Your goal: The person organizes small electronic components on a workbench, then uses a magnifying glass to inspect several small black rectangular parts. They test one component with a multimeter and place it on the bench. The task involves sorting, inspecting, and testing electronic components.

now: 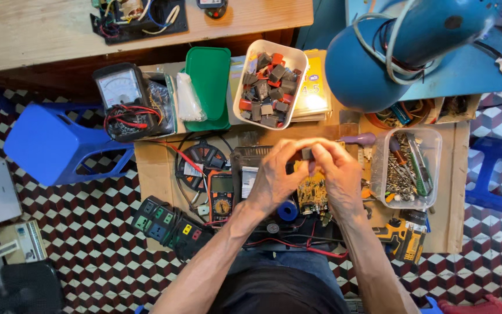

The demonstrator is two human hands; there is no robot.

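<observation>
Two hands, left hand (271,174) and right hand (339,171), pinch one small dark component (307,153), probably a relay, above circuit board (311,192); inspection underway.

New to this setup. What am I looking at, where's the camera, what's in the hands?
There is no machine here: a person works with two bare hands, and the single picture comes from a camera on their head, looking straight down. The left hand and right hand meet over a low cardboard-covered bench and pinch a small dark part between the fingertips; what it is is too small to tell. Under the hands lies a circuit board. Around them: a white tub of components, a green lid, an analogue meter, an orange multimeter, a power strip, a clear tub of bits and screws, and a blue lamp overhead at top right. A blue stool stands on the checkered floor.
</observation>
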